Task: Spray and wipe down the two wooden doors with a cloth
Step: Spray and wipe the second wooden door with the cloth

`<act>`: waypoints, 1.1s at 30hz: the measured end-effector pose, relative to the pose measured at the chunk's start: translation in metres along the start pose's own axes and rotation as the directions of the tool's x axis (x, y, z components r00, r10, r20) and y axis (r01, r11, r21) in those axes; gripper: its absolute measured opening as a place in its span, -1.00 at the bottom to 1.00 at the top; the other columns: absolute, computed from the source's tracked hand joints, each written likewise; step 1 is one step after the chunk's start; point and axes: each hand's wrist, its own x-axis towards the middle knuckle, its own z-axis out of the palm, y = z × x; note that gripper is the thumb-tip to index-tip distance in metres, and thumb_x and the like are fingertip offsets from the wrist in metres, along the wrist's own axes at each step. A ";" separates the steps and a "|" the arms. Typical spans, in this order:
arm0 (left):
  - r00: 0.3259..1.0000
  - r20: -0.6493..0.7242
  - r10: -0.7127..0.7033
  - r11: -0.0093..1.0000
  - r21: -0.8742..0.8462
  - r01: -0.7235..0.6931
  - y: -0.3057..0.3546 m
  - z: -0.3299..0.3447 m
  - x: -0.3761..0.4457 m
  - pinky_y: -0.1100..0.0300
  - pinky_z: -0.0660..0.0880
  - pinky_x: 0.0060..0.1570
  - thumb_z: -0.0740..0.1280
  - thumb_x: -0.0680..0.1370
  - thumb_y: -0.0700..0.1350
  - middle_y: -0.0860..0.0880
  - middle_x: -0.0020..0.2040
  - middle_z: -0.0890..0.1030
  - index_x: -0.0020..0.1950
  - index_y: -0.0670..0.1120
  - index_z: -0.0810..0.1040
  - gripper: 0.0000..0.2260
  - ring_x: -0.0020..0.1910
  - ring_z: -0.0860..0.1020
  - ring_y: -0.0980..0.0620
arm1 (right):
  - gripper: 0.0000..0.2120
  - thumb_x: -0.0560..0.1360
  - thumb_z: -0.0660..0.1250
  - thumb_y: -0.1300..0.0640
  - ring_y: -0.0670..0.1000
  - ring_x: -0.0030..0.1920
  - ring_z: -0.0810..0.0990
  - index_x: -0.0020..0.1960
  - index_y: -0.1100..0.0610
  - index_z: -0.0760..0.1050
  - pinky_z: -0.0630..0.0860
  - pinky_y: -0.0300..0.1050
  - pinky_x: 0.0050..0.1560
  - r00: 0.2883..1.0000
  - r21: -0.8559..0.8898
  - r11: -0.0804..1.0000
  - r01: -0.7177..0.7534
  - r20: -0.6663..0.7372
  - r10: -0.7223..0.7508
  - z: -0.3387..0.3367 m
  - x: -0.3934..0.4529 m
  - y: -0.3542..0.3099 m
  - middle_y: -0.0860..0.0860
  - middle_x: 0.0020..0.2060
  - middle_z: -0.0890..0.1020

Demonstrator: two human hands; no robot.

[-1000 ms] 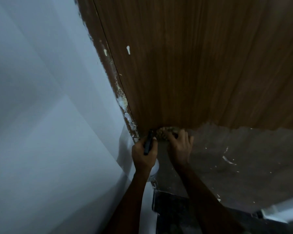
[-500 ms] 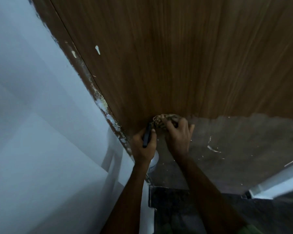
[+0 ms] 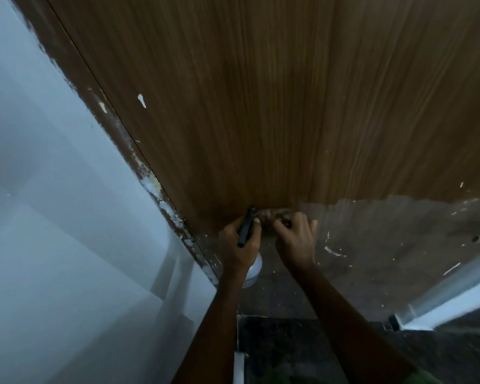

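Bare forearms; perhaps a green sleeve (image 3: 424, 378).

Pretty dim overall, bluish cast seen on wall (image 3: 67, 217). Wooden door (image 3: 288, 92) grain smeared by motion blur. Wide-angle bending noticed at edges. Forearms left in shadow.

No text, label, brand, number or sign can be read anywhere in the view. A pale band is seen on the white body of the spray bottle (image 3: 254, 270), but it is too blurred and too small for any lettering to be made out. Nothing legible is carried by the wooden door (image 3: 261, 106).
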 end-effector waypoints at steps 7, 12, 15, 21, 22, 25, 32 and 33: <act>0.999 -0.019 0.028 0.999 0.033 -0.028 0.001 0.013 0.000 -0.01 0.51 -0.41 0.36 0.57 0.14 -0.01 -0.43 0.60 -0.25 -0.11 0.65 -0.64 -0.46 0.56 0.00 | -0.70 0.48 0.34 0.30 0.17 -0.05 0.52 0.16 0.02 0.51 0.31 0.05 -0.03 0.995 -0.017 0.999 -0.031 0.090 0.032 -0.014 -0.004 0.016 0.14 -0.01 0.54; 0.998 -0.034 0.045 0.998 -0.032 -0.047 0.009 0.022 -0.005 0.08 0.45 -0.46 0.38 0.59 0.03 0.01 -0.44 0.59 -0.24 -0.11 0.66 -0.71 -0.49 0.52 0.02 | -0.69 0.52 0.35 0.23 0.15 -0.07 0.47 0.25 0.04 0.53 0.29 0.04 -0.04 0.996 -0.017 0.998 -0.061 -0.069 0.060 -0.029 0.017 0.032 0.16 -0.04 0.51; 0.999 -0.039 0.037 0.998 -0.055 -0.039 0.016 0.032 -0.008 0.05 0.48 -0.46 0.39 0.59 0.02 -0.02 -0.46 0.58 -0.28 -0.17 0.63 -0.66 -0.50 0.53 0.02 | -0.58 0.41 0.45 0.40 0.18 -0.10 0.52 0.14 0.02 0.52 0.35 0.06 -0.06 0.992 -0.041 0.998 -0.051 0.114 0.055 -0.016 -0.024 0.043 0.15 -0.05 0.50; 0.997 -0.071 0.038 0.996 -0.079 -0.044 0.039 0.049 -0.017 0.31 0.44 -0.43 0.42 0.59 -0.10 -0.02 -0.44 0.61 -0.27 -0.15 0.64 -0.74 -0.49 0.55 0.05 | -0.67 0.44 0.38 0.34 0.19 0.00 0.53 0.14 0.07 0.65 0.32 0.05 0.01 0.992 -0.052 0.995 -0.087 0.091 0.092 -0.048 0.002 0.056 0.17 0.03 0.57; 0.997 -0.067 0.033 0.996 -0.080 -0.038 0.042 0.052 -0.018 0.31 0.42 -0.44 0.42 0.60 -0.10 -0.01 -0.45 0.60 -0.27 -0.11 0.63 -0.76 -0.50 0.54 0.05 | -0.71 0.48 0.32 0.29 0.18 -0.01 0.51 0.15 0.09 0.64 0.30 0.04 0.00 0.993 -0.044 0.992 -0.117 0.023 0.118 -0.055 0.015 0.059 0.19 0.02 0.56; 0.998 -0.045 0.040 0.996 -0.082 -0.044 0.051 0.062 -0.022 0.20 0.39 -0.48 0.40 0.62 -0.08 0.00 -0.47 0.55 -0.29 -0.07 0.59 -0.72 -0.53 0.49 0.05 | -0.75 0.54 0.27 0.21 0.19 -0.02 0.50 0.16 0.09 0.62 0.31 0.04 0.00 0.991 -0.015 0.991 -0.130 -0.033 0.130 -0.061 0.023 0.070 0.20 -0.01 0.55; 0.996 -0.031 0.083 0.994 -0.075 -0.085 0.057 0.079 -0.020 0.07 0.47 -0.48 0.39 0.60 -0.05 -0.04 -0.48 0.55 -0.33 -0.22 0.57 -0.64 -0.53 0.52 0.02 | -0.54 0.34 0.54 0.40 0.15 -0.02 0.55 0.13 0.00 0.64 0.36 0.04 0.00 0.974 -0.024 0.997 -0.072 0.213 0.076 -0.053 -0.018 0.104 0.11 0.04 0.56; 0.996 -0.036 0.079 0.995 -0.057 -0.081 0.059 0.081 -0.020 0.16 0.45 -0.48 0.41 0.60 -0.07 0.00 -0.50 0.53 -0.35 -0.20 0.56 -0.65 -0.53 0.50 0.06 | -0.57 0.35 0.52 0.40 0.14 -0.03 0.53 0.12 0.03 0.64 0.32 0.02 -0.01 0.986 -0.025 0.996 -0.086 0.144 0.089 -0.060 -0.005 0.104 0.12 0.02 0.56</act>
